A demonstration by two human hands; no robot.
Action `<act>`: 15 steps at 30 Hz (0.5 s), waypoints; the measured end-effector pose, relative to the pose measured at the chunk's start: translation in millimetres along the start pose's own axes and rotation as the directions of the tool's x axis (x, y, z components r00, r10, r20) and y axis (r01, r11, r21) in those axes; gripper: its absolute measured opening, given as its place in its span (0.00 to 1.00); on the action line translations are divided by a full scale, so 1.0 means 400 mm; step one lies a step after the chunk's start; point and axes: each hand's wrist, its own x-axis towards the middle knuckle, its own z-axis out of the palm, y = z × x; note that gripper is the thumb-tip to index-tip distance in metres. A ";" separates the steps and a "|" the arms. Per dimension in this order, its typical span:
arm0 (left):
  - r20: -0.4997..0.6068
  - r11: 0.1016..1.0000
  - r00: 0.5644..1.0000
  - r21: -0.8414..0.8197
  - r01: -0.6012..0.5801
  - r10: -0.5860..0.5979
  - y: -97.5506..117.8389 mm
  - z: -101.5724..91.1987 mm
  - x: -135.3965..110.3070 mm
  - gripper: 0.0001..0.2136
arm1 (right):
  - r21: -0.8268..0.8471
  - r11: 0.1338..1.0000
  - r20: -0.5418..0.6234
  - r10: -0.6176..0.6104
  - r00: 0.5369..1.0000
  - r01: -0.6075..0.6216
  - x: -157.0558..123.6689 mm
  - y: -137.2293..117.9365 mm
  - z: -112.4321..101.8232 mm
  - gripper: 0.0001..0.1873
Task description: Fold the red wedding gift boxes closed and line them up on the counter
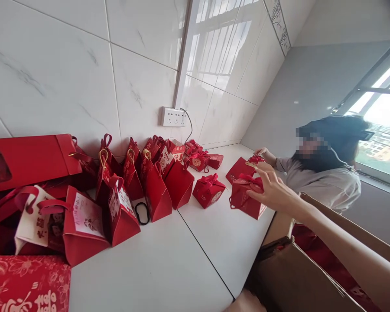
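Note:
My right hand [270, 189] reaches out from the lower right and grips the ribboned top of a small red gift box [245, 201], which stands near the edge of the white counter [169, 264]. A sliver of skin at the bottom edge may be my left hand [245, 304]; its fingers are out of view. Just behind my box, another person [325, 173] across the counter holds a second red box [238, 168] with both hands. One more small red box with a bow [209, 190] sits to the left.
Several red gift bags [156, 186] and boxes crowd the counter's back and left. A long red box [29, 160] leans on the tiled wall. A black loop [143, 213] lies among the bags. An open cardboard box [295, 277] stands below the counter edge. A wall socket [173, 117] is above.

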 end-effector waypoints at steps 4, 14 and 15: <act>0.159 0.996 0.987 0.082 0.022 -0.035 0.005 -0.016 0.014 0.13 | 0.149 0.969 -0.075 -0.186 0.980 0.196 -0.131 -0.107 0.012 0.36; 0.252 0.976 0.965 0.216 0.013 -0.069 0.024 -0.060 -0.022 0.18 | 0.437 0.898 -0.021 -0.037 0.999 0.042 -0.226 -0.270 0.134 0.40; 0.244 0.976 0.967 0.216 0.020 -0.074 0.024 -0.060 -0.024 0.18 | 0.484 0.875 -0.041 0.026 0.999 -0.003 -0.199 -0.251 0.131 0.39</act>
